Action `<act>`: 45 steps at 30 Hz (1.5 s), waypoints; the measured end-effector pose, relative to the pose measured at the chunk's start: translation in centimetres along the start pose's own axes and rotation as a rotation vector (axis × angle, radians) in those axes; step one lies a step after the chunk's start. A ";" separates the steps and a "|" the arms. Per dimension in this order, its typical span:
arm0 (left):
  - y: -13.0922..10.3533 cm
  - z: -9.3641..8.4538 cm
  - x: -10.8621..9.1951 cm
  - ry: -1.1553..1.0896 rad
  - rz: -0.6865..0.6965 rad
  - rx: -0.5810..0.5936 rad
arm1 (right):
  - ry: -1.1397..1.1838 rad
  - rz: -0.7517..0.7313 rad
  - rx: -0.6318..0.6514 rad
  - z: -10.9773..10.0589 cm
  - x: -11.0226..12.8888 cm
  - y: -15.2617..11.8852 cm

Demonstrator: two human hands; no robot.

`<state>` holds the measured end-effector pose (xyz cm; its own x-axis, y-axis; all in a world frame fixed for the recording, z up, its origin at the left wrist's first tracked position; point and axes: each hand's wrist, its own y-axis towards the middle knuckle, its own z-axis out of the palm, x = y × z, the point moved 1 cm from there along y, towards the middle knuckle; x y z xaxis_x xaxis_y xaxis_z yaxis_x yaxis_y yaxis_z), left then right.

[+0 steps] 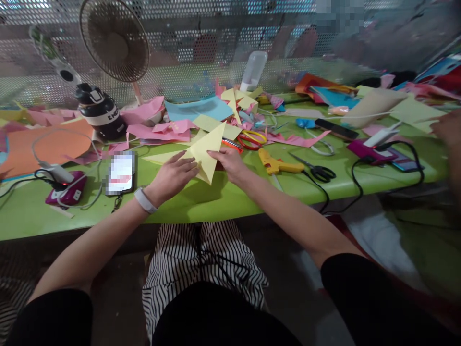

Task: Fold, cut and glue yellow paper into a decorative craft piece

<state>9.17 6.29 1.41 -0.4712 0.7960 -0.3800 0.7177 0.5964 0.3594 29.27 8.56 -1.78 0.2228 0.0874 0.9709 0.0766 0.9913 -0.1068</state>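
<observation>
A folded sheet of yellow paper (207, 150) with pointed corners is between my hands, above the front part of the green table (241, 205). My left hand (175, 174) lies on its left side with the fingers spread over the paper. On the other side, my right hand (229, 163) pinches the paper's right edge between thumb and fingers. Behind my right hand are red-handled and yellow-handled scissors (252, 139), partly covered. A yellow glue gun (279, 162) and black scissors (319, 170) lie to the right.
A phone (121, 174) and a purple power socket (68, 188) are at left, with a bottle (101, 113) and fan (114, 45) behind. Coloured paper scraps line the back. Another purple socket (372, 151) with cables and another person's hand (446, 129) are at right.
</observation>
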 end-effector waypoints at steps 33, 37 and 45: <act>-2.4 -1.7 3.2 -0.302 0.081 0.163 | -1.275 -0.978 0.430 -4.3 0.1 -2.4; -2.1 -1.4 3.8 -0.158 0.159 0.122 | -1.320 -1.065 0.323 -5.2 0.9 -2.0; -0.7 -4.4 2.1 -0.490 -0.044 0.089 | -1.134 -1.203 0.156 -3.8 4.2 -0.5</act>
<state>5.41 7.97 4.11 -0.2212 0.6158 -0.7562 0.7537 0.6000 0.2682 33.89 8.02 1.58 -0.6671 -0.7324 0.1364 -0.4378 0.5335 0.7237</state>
